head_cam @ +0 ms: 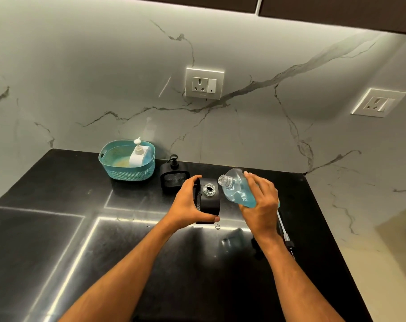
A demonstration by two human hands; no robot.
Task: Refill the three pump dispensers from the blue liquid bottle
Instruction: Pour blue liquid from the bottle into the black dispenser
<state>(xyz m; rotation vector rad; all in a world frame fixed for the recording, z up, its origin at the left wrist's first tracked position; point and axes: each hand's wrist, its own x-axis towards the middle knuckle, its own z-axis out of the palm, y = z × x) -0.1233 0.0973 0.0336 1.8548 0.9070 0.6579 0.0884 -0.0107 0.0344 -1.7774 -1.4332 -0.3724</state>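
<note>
Step in hand: filling the open black dispenser [209, 201], near-centre of the black counter [58, 228]. My left hand [188, 205] grips its body, thumb at the near edge, fingers curled over the far-left side. Its pump is off; the clear neck [209, 189] stands bare.

My right hand [260, 203] is clamped around the blue liquid bottle [237, 191], uncapped, tilted with its mouth pointing left, just right of the neck and not yet over it. No stream visible.

Next move, as I judge it: bring the mouth above the neck and tip slowly; the opening is narrow, so spillage is likely.

Second black pump dispenser [174, 174] stands just beyond; the white one [138, 155] sits in the teal basket [127, 173], far left. A pump tube [282, 228] lies near right.
</note>
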